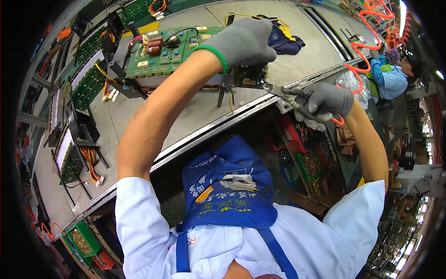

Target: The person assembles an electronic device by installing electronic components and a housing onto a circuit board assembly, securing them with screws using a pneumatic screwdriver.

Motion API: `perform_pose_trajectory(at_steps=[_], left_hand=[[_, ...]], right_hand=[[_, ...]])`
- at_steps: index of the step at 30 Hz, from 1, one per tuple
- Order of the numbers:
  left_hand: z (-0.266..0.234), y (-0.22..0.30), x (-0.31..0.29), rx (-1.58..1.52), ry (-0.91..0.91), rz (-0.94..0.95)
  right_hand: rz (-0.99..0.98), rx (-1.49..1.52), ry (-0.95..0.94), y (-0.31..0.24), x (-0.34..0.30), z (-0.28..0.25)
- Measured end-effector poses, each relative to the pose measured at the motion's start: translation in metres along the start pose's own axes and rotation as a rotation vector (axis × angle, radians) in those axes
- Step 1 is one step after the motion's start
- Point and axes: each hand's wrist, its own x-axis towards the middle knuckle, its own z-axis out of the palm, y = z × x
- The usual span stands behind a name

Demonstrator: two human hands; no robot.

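Observation:
My left hand (pixel 248 42), in a grey glove with a green cuff, is closed over the right end of a green circuit board (pixel 153 65). Its fingers curl down out of sight, so what they grip is hidden. The board carries dark red and black parts and sits in a black frame on the bench. My right hand (pixel 327 100), also gloved, is wrapped round the handles of pliers (pixel 278 90). Their metal jaws point left, close to a small dark board (pixel 251 76) below my left hand. Whether the jaws touch anything cannot be seen.
A dark blue cloth (pixel 285 42) lies beyond my left hand. More framed boards (pixel 86 90) stand at the left of the bench (pixel 181 130). A coiled orange hose (pixel 355 69) hangs at the right. Parts bins (pixel 309 165) sit below the edge. A co-worker (pixel 390 76) is at far right.

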Motion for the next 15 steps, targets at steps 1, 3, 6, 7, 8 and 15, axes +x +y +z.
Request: perform_pose_trajectory(at_steps=[1, 3, 6, 7, 8, 15], left_hand=[[0.000, 0.000, 0.000, -0.015, -0.008, 0.025], [0.001, -0.002, -0.003, -0.028, -0.006, 0.020], [0.004, 0.001, 0.001, 0.019, 0.008, 0.031], [-0.002, 0.005, -0.002, 0.017, -0.054, 0.036], [-0.004, 0.006, -0.004, 0.012, -0.119, 0.045], [0.002, 0.001, -0.003, 0.015, -0.104, 0.047]], right_hand=[[-0.091, 0.045, -0.056, 0.007, -0.001, 0.003], [-0.209, 0.182, -0.153, 0.029, 0.013, 0.012], [-0.437, 0.385, -0.085, 0.047, 0.020, 0.081], [-0.480, 0.507, -0.092, 0.053, 0.031, 0.099], [-0.523, 0.635, -0.094, 0.060, 0.046, 0.115], [-0.920, 1.206, -0.255, 0.026, 0.111, 0.212]])
